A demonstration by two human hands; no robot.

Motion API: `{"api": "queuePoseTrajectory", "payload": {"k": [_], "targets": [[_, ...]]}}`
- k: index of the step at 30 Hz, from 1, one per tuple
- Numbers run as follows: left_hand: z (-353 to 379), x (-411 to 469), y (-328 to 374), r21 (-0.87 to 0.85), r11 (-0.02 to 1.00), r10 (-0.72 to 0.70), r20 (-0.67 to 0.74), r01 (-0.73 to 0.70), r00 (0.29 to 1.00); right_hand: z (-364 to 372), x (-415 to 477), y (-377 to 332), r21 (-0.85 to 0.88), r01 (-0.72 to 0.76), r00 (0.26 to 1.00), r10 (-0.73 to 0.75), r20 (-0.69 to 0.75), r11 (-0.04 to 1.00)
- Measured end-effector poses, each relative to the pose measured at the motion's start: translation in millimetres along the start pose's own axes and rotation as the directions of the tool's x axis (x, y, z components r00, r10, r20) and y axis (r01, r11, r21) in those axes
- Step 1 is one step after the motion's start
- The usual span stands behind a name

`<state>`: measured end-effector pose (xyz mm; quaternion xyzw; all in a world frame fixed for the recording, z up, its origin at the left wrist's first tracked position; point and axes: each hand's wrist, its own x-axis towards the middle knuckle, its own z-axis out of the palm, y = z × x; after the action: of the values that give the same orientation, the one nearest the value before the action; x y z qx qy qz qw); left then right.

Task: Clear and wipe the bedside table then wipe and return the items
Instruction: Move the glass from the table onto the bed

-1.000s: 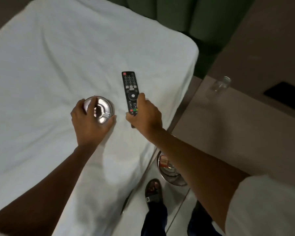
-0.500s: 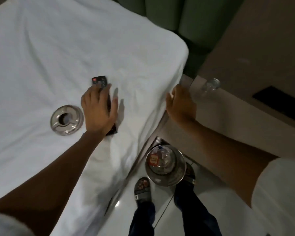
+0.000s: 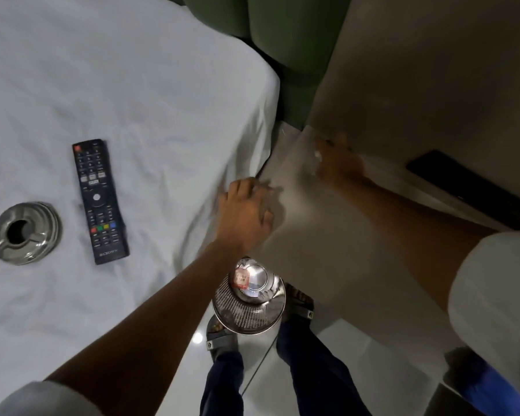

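Empty left hand [image 3: 246, 211] near wastebasket [image 3: 248, 304]

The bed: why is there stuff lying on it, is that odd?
Slightly: a remote and a metal ashtray lie side by side on the white sheet, apart from each other, nothing spilled.
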<state>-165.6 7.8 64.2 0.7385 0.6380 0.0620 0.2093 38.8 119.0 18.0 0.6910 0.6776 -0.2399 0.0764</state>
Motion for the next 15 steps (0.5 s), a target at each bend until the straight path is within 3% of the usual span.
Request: {"api": "queuePoseTrajectory", "payload": {"k": [2,5,7,9,11,13,15], "targets": [[4,2,1,-0.052,0.999,-0.006,0.084,0.011,0.996,3,-12,6,0.068,-0.046,0.995,0.052,-0.086,0.997],[10,8,6,-0.176,0.983,-0.015,0.217,0.055,0.976,11,-38,13,0.357,-0.159,0.965,0.22,-0.139,0.92],[10,17,12,-0.275,0.951,-0.085,0.2,0.139,0.976,13,-54,13,0.644,-0.182,0.926,0.35,-0.142,0.743],[3,25,20,-0.403,0.88,-0.209,0.149,0.252,0.967,6,-70,3,0.883,-0.104,0.9,0.421,-0.112,0.457],[-13,33,27,-0.551,0.767,-0.31,0.131,0.329,0.942,-6,-84,-12,0.982,0.003,0.914,0.399,-0.078,0.187],[-32,39,31,-0.68,0.669,-0.319,0.101,0.299,0.942,-19,-94,-31,0.994,0.095,0.926,0.361,-0.109,0.057],[-53,45,26,-0.79,0.58,-0.315,0.007,0.198,0.949,-28,-98,-53,0.984,0.165,0.943,0.283,-0.176,0.06]]}}
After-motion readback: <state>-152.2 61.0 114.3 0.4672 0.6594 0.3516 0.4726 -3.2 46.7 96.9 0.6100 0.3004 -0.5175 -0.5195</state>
